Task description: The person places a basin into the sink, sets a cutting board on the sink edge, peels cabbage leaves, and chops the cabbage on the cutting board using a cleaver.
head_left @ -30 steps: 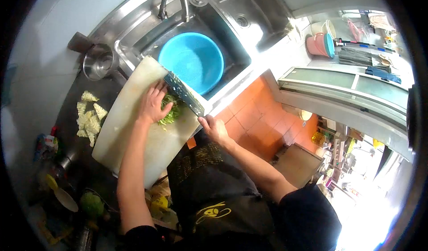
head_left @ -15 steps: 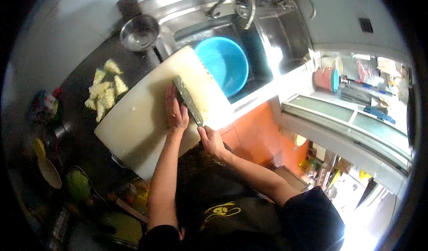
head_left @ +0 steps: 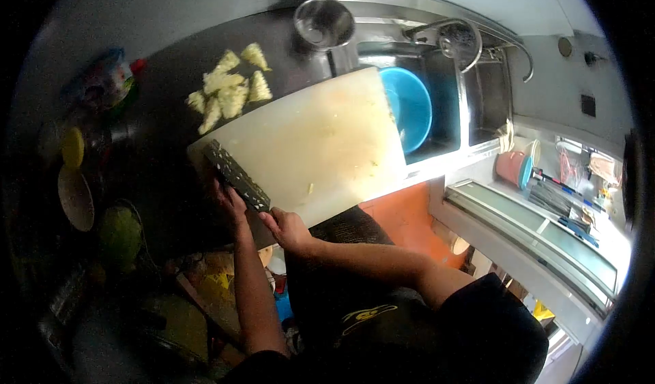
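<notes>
My right hand (head_left: 289, 229) grips the handle of a dark, wide-bladed cleaver (head_left: 237, 177) at the left end of a white cutting board (head_left: 321, 138). Small pale bits cling to the blade. My left hand (head_left: 233, 205) is beside the blade, fingers stretched out and partly hidden behind it. A few scraps lie on the board, which reaches over the sink edge. Beyond the board, several pale yellow wedges that look like pineapple (head_left: 230, 91) lie on the dark counter (head_left: 170, 87). A blue basin (head_left: 413, 108) sits in the sink at the board's right end.
A metal pot (head_left: 325, 24) stands behind the board, near the sink faucet (head_left: 471, 43). To the left are a green round fruit (head_left: 120, 237), a pale oval object (head_left: 75, 198) and a coloured packet (head_left: 106, 80). Orange floor (head_left: 409, 224) shows below the sink.
Both hands and the cleaver have moved from the board's right part by the basin to its left end. The camera view has turned, so the counter things appear farther right.
</notes>
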The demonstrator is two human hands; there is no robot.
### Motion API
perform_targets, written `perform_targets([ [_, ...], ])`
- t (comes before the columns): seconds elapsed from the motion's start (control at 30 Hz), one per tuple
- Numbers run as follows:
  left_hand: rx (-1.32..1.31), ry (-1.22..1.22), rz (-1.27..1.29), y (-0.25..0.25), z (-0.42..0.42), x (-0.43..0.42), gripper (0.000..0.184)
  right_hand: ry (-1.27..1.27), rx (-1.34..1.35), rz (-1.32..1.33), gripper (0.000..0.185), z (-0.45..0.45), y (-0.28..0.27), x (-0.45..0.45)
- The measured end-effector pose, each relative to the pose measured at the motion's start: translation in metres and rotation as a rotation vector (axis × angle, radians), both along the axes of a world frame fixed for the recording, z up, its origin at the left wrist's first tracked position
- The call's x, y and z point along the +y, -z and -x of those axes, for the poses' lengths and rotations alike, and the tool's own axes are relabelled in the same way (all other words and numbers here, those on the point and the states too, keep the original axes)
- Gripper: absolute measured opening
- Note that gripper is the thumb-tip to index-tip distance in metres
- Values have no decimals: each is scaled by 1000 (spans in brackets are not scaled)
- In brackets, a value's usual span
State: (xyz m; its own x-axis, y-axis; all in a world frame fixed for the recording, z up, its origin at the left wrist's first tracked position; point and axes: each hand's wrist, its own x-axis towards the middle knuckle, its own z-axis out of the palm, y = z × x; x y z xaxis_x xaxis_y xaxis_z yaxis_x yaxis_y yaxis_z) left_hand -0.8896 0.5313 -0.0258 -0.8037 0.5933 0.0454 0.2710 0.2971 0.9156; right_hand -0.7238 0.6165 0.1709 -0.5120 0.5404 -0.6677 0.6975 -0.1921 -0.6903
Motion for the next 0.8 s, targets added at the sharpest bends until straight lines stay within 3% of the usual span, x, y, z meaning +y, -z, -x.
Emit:
perform_targets([
  [0.03, 35, 56, -82, 45, 5, -21, 62, 11, 13, 7, 46, 4, 0, -1],
  [0.07, -15, 50, 13, 39, 2, -21, 62, 20, 25, 14, 46, 7, -1, 0],
  [0.17, -78, 46, 295, -36, -7, 17, 64, 138, 24, 181, 50, -8, 7, 9],
  [0.27, -12, 41, 115, -101, 6, 46, 66, 292, 73, 299, 47, -35, -14, 33],
  [0.4, -73, 25, -11, -119, 13, 39, 69, 404, 175, 375, 38, -78, -26, 62],
  [0.5, -33, 104, 264, -119, 4, 49, 65, 406, 181, 280, 40, -98, -40, 73],
  [0.57, 102, 151, 420, -139, -1, 47, 62, 361, 167, 152, 42, -110, -30, 72],
  [0.6, 260, 104, 366, -133, -5, 49, 58, 351, 108, 92, 43, -107, -35, 71],
  [0.63, 355, 157, 194, -164, 0, 53, 58, 363, 134, 124, 44, -100, -48, 71],
  [0.67, 365, 122, 40, -165, -4, 62, 59, 377, 152, 145, 45, -97, -55, 74],
  [0.7, 346, 232, 111, -142, -12, 61, 67, 345, 140, 124, 45, -100, -48, 74],
  [0.8, 328, 216, 180, -187, -15, 71, 86, 333, 163, 150, 48, -99, -46, 64],
])
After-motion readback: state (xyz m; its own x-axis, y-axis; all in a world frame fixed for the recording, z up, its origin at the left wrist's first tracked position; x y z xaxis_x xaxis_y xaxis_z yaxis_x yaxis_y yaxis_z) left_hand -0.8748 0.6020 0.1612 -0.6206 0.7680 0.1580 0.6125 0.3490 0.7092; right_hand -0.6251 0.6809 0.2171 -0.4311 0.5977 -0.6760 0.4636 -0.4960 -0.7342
